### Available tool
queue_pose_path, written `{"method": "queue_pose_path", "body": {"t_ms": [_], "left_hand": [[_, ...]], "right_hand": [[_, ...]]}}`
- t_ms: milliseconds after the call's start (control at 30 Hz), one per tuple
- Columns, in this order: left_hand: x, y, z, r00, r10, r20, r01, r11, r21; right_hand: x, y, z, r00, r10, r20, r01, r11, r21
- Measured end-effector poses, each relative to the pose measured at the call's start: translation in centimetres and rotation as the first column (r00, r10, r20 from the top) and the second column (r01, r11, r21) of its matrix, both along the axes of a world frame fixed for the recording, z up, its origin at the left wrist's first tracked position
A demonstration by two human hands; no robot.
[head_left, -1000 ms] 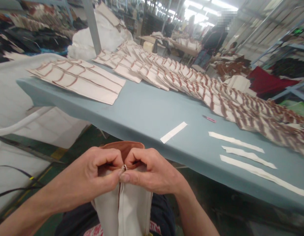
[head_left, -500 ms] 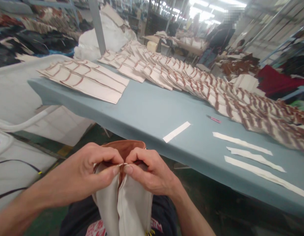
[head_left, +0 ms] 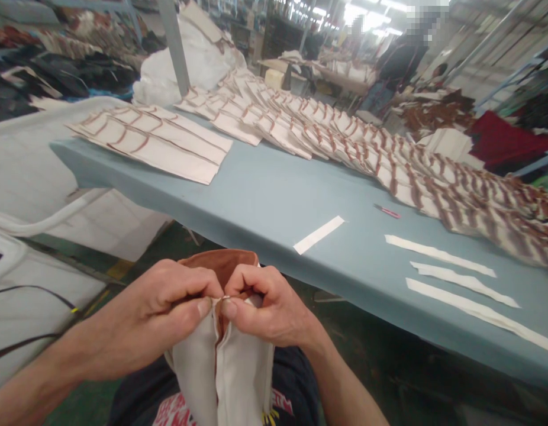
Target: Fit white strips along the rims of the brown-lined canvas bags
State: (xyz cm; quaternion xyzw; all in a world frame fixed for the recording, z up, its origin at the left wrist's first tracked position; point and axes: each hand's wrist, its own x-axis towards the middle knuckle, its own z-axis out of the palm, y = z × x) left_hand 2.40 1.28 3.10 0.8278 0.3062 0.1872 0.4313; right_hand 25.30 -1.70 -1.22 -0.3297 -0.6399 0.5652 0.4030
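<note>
A cream fabric piece with a brown inner side [head_left: 242, 367] hangs in front of my body, its top edge held up between both hands. My left hand [head_left: 167, 313] is closed, thumb and fingers pinching the left side of the seam at the top. Close against it, my right hand [head_left: 269, 307] pinches the other side of the same seam. Below the fingertips the seam runs down with a brown strip showing in its gap. Behind the hands the brown back edge [head_left: 238, 258] curves up. The fingers hide part of the edge they grip.
A blue-covered table [head_left: 265, 195] crosses in front, bearing rows of cream pieces with brown edges [head_left: 292, 130], a smaller stack [head_left: 154, 142], white strips [head_left: 438, 254] and a pink-handled small tool [head_left: 387, 211]. White bins [head_left: 25, 154] stand left. A person [head_left: 396, 65] is farther back.
Both hands keep their pinch on the seam at nearly the same place. The seam's edges below the fingers lie slightly differently, and the view has shifted a little.
</note>
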Motion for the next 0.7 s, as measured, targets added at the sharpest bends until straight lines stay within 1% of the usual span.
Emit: {"method": "queue_pose_path", "body": {"t_ms": [67, 167, 267, 367, 433, 500, 600, 633, 700], "left_hand": [[0.2, -0.9, -0.2, 0.999, 0.022, 0.043, -0.023, 0.999, 0.04], [0.3, -2.4, -0.5, 0.992, 0.102, 0.072, -0.111, 0.986, 0.123], [0.1, -3.2, -0.7, 0.991, 0.13, 0.046, -0.134, 0.985, 0.106], [-0.1, -3.0, -0.8, 0.993, 0.11, 0.05, -0.114, 0.991, 0.066], [-0.2, -2.6, -0.9, 0.992, 0.111, 0.061, -0.114, 0.992, 0.056], [-0.6, -2.2, -1.2, 0.996, 0.078, 0.053, -0.079, 0.997, 0.01], [-1.5, -1.4, -1.8, 0.997, -0.04, 0.061, 0.048, 0.99, -0.136], [-1.8, -1.2, -1.9, 0.996, -0.065, 0.069, 0.076, 0.982, -0.174], [-2.2, -0.8, -1.9, 0.996, -0.07, 0.057, 0.08, 0.977, -0.196]], "right_hand": [[-0.3, -0.2, 0.1, 1.0, 0.002, -0.004, -0.002, 1.0, -0.001], [-0.7, -0.6, 0.2, 1.0, -0.005, 0.003, 0.005, 1.0, 0.001], [-0.9, -1.1, 0.3, 0.998, -0.05, 0.026, 0.05, 0.999, 0.02], [-1.0, -1.3, 0.3, 0.994, -0.093, 0.051, 0.092, 0.996, 0.02], [-1.0, -1.3, 0.3, 0.994, -0.095, 0.056, 0.093, 0.995, 0.022], [-0.9, -1.2, 0.4, 0.998, -0.055, 0.035, 0.054, 0.998, 0.007], [-0.6, -1.1, 0.6, 0.999, 0.049, -0.011, -0.049, 0.997, -0.054], [-0.6, -1.1, 0.8, 0.998, 0.065, -0.009, -0.065, 0.996, -0.059], [-0.4, -1.1, 1.1, 0.996, 0.059, 0.062, -0.057, 0.998, -0.028]]}}
